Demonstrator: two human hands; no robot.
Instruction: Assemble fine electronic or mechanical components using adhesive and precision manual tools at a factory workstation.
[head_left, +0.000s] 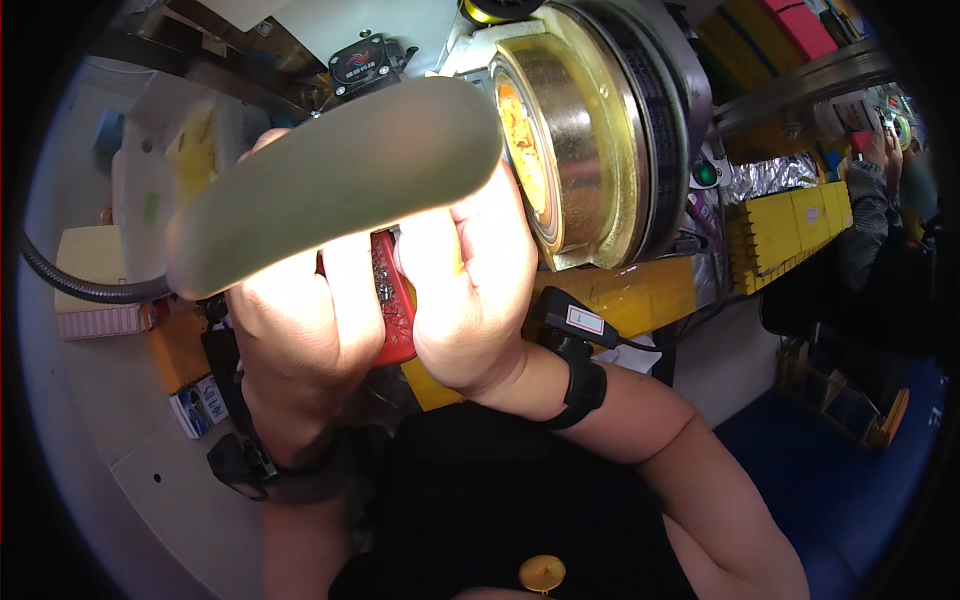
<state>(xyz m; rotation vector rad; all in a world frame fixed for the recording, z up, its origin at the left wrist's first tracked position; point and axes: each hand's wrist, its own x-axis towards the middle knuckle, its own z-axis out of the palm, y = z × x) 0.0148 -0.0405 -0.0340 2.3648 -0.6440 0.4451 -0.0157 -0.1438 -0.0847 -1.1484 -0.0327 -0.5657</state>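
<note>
A long, rounded grey-green lamp head (340,180) crosses the view and hides most of my fingertips. Beneath it my left hand (300,315) is brightly lit, its visible fingers bent inward. My right hand (470,310) is closed beside it, fingers curled, close to the round wheel (575,140) of a machine. Whatever the two hands hold is behind the lamp. Between and below them shows a red tray (400,353) with small shiny bits in it.
A dark flexible lamp neck (95,292) comes in from the left. Left of my hands stand a cream box (90,260) and an orange box (178,345). At right are a yellow ribbed holder (795,230) and, farther off, another person's sleeve (865,225).
</note>
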